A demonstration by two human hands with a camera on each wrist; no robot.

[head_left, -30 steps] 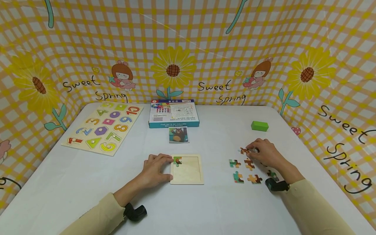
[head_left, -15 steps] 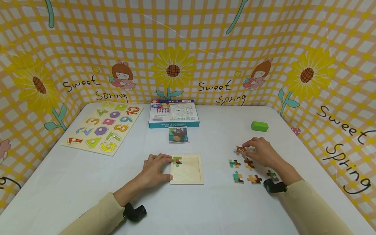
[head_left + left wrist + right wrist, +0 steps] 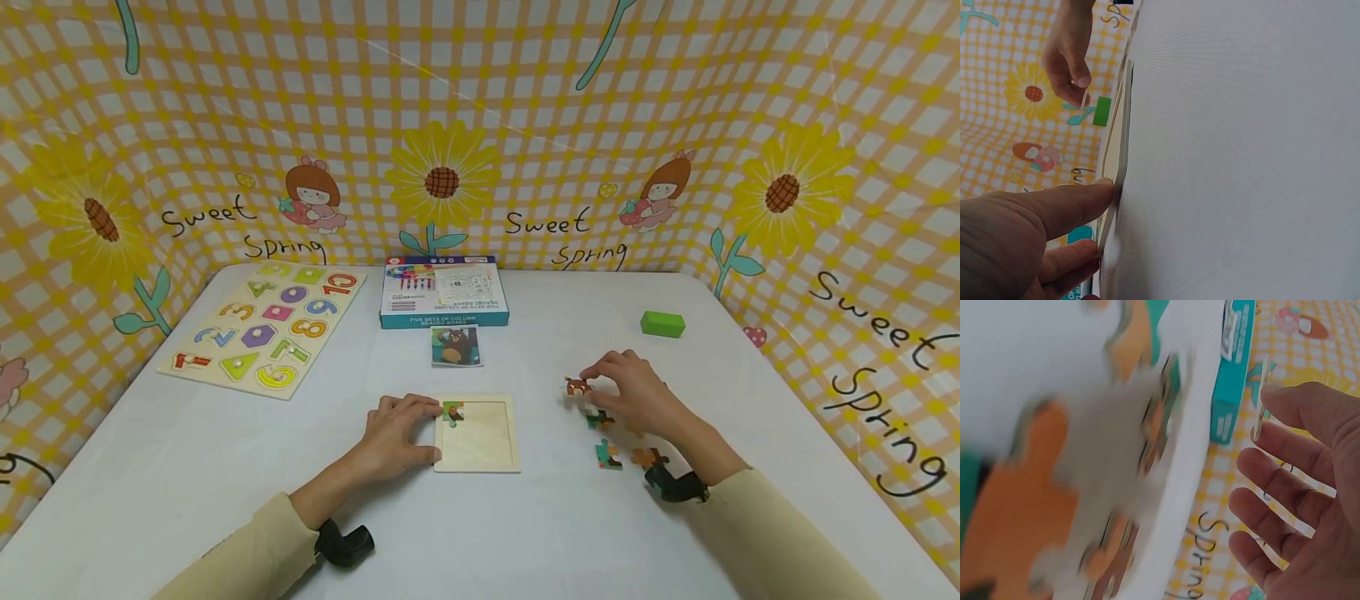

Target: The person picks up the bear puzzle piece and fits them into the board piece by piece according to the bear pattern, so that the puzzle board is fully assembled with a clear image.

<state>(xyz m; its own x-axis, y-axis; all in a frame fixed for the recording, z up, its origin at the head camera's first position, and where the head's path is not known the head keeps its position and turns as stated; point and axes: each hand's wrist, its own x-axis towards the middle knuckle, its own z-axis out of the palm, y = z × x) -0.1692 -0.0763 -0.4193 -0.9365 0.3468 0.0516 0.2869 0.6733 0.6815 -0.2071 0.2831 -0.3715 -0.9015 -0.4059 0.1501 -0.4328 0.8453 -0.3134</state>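
Observation:
My right hand pinches a brown jigsaw puzzle piece with part of a bear's face between thumb and index finger. In the right wrist view this piece shows edge-on, raised off the table, the other fingers spread below. My left hand rests at the left side of a square wooden puzzle tray, thumb and fingertips touching its edge, as the left wrist view shows too. One green and brown piece lies in the tray's upper left corner. Loose pieces lie under and beside my right hand, some partly hidden.
Behind the tray lies a bear picture card, just before a teal-sided box. A number and shape board lies at the left. Toward the back right stands a green block. Patterned cloth surrounds the table.
My right hand has moved left with the bear-face piece, from the far side of the loose pieces toward the tray. My left hand and the tray have stayed put.

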